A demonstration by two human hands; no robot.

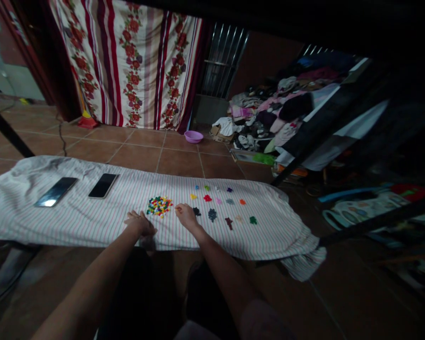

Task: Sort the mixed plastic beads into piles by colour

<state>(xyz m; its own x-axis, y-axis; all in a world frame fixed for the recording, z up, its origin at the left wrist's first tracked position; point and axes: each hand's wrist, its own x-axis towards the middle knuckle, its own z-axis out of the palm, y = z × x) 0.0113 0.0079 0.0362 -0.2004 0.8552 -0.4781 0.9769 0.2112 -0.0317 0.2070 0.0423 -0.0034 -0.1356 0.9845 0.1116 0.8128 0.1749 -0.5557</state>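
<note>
A mixed pile of small colourful pieces lies on the striped cloth. My left hand rests at the pile's lower left, fingers spread, nothing visible in it. Just right of the pile, my right hand has its fingers pressed together; anything between them is too small to name. Beside it sits a black cluster, with a dark grey one, a brown one and a green one farther right. Behind these are red pieces, yellow pieces and several other single-colour groups.
Two phones, one at the far left and another nearer the pile, lie on the cloth. Beyond it, a purple basin stands on the tiled floor near a heap of clothes. Dark metal bars cross the right side.
</note>
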